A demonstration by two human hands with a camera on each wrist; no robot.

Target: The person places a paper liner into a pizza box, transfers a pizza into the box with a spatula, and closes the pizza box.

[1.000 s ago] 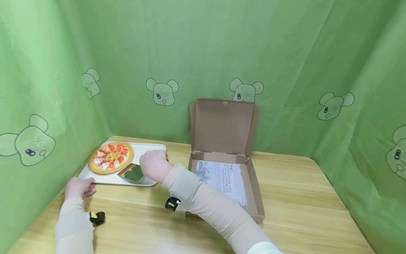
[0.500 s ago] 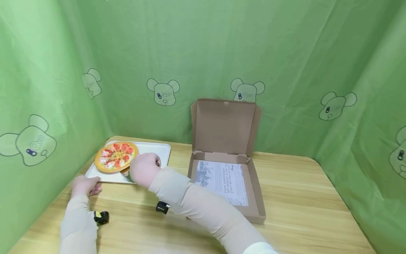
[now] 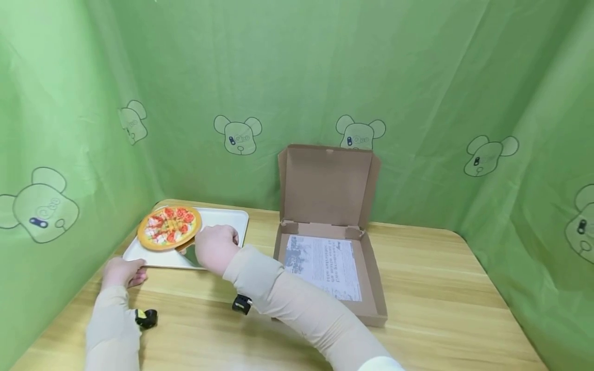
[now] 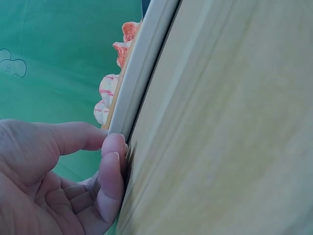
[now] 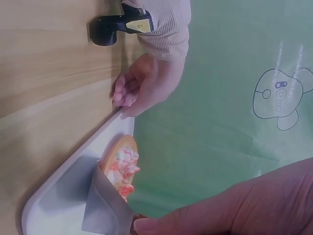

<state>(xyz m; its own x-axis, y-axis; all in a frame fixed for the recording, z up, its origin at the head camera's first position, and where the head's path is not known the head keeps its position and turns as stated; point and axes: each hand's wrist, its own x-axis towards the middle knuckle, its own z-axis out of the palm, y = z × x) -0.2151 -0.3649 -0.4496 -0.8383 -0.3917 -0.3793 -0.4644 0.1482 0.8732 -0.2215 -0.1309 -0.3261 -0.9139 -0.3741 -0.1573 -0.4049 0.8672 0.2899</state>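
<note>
A round pizza [image 3: 169,228] with red and white toppings lies on the left part of a white tray [image 3: 229,219]. At the tray's near left corner, my left hand [image 3: 122,273] pinches the rim, thumb above and fingers below, as the left wrist view shows. My right hand [image 3: 217,249] grips the brown handle of a pizza server [image 5: 105,203] over the tray's near side. Its flat shiny metal blade slopes down, its front edge right at the pizza's near right rim. In the head view the right hand hides most of the server.
Right of the tray stands a cardboard pizza box [image 3: 329,188], its lid raised and a printed paper sheet [image 3: 325,263] in its base. My right forearm [image 3: 297,299] crosses the box's near left corner. Green curtains [image 3: 297,77] rise behind and at both sides of the wooden table [image 3: 431,288].
My right hand has moved left with the pizza server, bringing the blade up to the pizza's rim. Tray, pizza and left hand have shifted slightly to the right.
</note>
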